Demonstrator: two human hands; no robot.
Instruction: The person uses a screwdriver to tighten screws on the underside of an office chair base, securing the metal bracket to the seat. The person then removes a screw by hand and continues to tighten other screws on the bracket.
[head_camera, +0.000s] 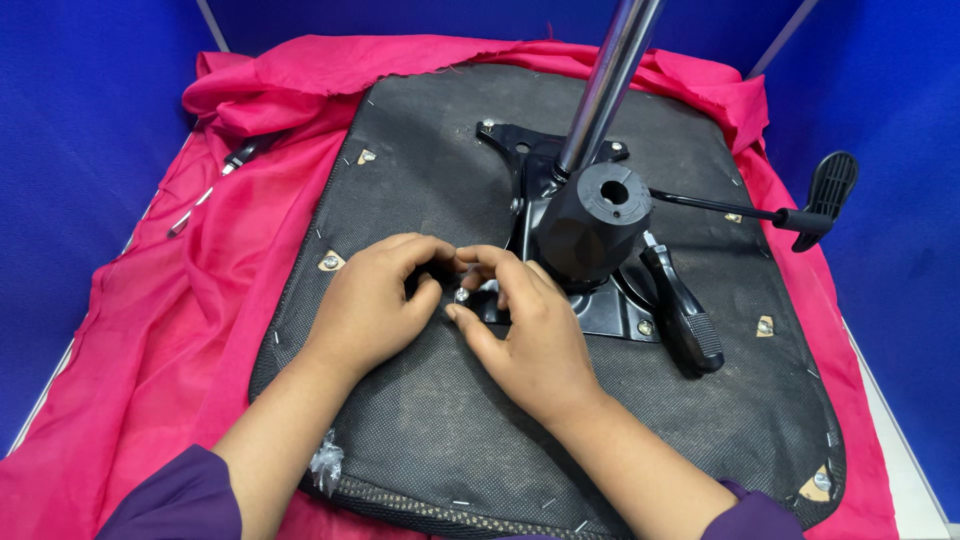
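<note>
Single view, head cam on me. Looks steeply down and forward over my forearms, close range. My left hand (375, 300) and right hand (525, 325) sit frame centre. Chrome column (608, 80) runs out top edge. Lens probably wide, edges look stretched. No second view, nothing shared.

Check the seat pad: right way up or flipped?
Flipped: the seat pad shows its stapled black underside, with the mounting plate and chrome column pointing up.
</note>
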